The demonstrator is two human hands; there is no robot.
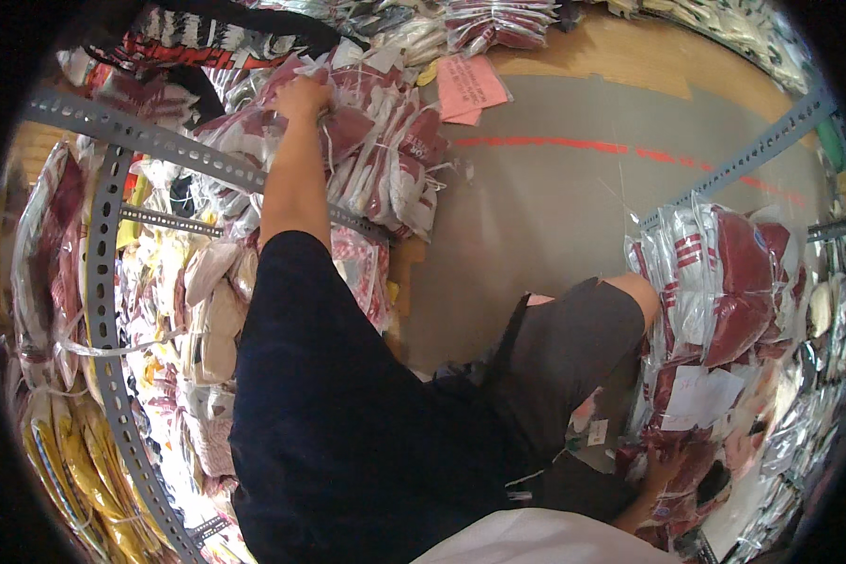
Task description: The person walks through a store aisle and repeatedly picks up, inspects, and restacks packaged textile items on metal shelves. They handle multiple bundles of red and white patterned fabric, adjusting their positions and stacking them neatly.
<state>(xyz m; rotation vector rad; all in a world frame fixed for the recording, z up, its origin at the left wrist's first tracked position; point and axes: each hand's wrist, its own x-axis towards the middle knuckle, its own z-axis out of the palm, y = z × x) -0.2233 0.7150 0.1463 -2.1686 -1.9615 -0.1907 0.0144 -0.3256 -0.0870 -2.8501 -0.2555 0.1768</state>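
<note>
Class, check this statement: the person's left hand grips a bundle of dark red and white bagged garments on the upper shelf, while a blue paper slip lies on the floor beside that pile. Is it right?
Not quite. The head view shows the paper slip is pink, not blue. The rest holds: the left hand has its grip on the bundle of dark red and white bagged garments on the upper shelf.

Two hands, two metal shelf racks, one pink paper sheet.

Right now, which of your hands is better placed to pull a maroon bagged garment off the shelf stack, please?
Left, probably. The left hand already grips the maroon bagged garments stacked above the shelf rail; the right hand is low against another pile.
</note>
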